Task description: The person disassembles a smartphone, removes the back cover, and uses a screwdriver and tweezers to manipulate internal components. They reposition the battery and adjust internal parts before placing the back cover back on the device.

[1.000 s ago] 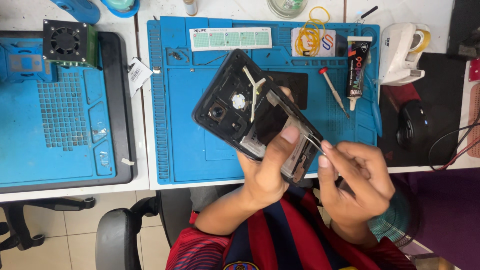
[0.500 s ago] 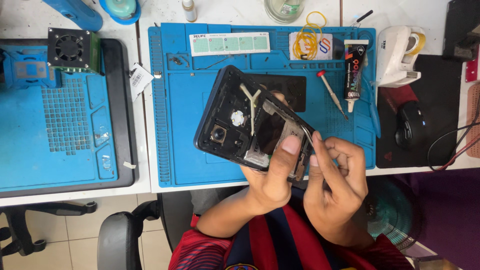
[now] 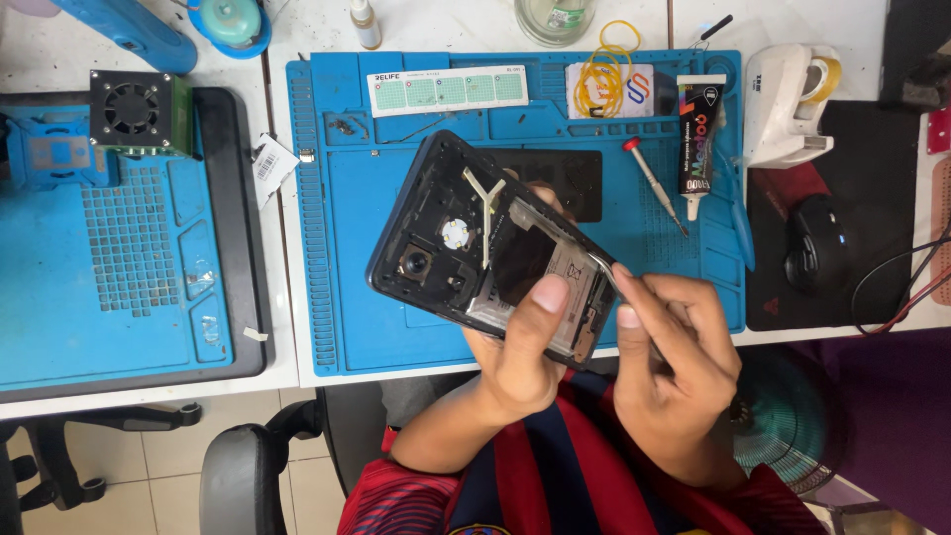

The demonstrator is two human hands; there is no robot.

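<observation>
My left hand [image 3: 520,362] grips the opened phone [image 3: 485,248] from below, thumb on its lower edge — held tilted above the blue mat [image 3: 337,327] on the counter. My right hand [image 3: 674,347] pinches a thin tool [image 3: 606,275] against the phone's right edge.

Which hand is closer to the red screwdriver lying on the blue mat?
The right hand. It sits just below the red screwdriver, not touching it. The left hand is farther off to the side, holding the opened phone.
</observation>
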